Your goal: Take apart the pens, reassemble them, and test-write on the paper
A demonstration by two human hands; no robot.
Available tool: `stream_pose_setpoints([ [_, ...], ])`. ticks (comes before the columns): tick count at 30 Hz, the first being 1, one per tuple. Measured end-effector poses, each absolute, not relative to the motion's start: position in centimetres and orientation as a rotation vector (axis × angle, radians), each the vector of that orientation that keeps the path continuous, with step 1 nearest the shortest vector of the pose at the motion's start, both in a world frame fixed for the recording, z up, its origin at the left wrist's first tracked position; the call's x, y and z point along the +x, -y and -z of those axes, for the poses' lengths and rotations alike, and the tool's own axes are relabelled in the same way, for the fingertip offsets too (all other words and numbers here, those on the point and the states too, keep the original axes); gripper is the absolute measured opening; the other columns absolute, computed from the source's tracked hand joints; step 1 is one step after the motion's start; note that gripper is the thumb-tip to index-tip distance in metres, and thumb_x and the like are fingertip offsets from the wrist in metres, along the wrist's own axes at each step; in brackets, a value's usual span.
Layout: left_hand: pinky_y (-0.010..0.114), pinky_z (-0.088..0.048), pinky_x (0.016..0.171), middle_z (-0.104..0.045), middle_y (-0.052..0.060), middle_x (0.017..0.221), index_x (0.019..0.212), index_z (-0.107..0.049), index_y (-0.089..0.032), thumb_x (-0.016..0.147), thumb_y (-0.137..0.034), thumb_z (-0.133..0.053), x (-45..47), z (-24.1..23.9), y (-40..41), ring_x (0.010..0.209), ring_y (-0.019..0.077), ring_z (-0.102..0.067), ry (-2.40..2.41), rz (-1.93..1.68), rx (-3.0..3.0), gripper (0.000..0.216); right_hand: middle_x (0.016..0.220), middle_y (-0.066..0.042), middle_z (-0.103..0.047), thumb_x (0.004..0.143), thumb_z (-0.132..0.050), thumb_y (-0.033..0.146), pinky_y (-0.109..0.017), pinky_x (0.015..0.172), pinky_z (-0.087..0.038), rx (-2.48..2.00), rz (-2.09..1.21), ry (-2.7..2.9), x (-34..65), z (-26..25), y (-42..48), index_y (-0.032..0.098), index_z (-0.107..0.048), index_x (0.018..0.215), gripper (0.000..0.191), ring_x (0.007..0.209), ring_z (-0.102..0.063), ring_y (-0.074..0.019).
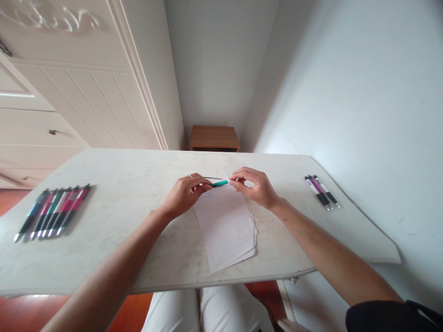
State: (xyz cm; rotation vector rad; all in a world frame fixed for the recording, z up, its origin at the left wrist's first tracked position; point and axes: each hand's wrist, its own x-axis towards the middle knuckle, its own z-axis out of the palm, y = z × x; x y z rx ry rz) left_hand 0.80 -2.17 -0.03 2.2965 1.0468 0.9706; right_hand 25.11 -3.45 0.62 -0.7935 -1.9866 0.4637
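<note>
My left hand (187, 192) is closed around a green pen barrel (219, 183), whose right end points toward my other hand. My right hand (254, 185) is closed in a pinch just off that end; what sits between its fingertips is too small to name. A thin dark stick (212, 178), perhaps an ink refill, shows just behind the barrel; I cannot tell whether it lies on the table or is held. Below both hands lie a few sheets of lined paper (226, 226), with faint writing near the top left.
Several coloured pens (53, 212) lie in a row at the left of the white table (138, 170). Three more pens (321, 192) lie near its right edge. A white cabinet (86, 101) stands at the left, a wall (363, 92) at the right. Behind is a small wooden stand (214, 137).
</note>
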Motion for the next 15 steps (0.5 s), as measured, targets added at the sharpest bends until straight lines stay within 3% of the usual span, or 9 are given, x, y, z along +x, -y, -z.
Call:
stream_pose_setpoints([
  [15,0.026,-0.045,0.070,-0.071,0.005,0.086,0.090,-0.073,-0.018,0.089,-0.023,-0.055,0.89,0.23,2.05,0.073,0.0150,-0.061,-0.983,-1.011,2.225,0.018,0.093,-0.005,-0.069,0.090,-0.063,0.024,-0.026,0.061,-0.053,-0.770,-0.513,2.014,25.23,-0.01,3.23,0.019,-0.068,0.104,0.016,0.062,-0.061,-0.0098],
])
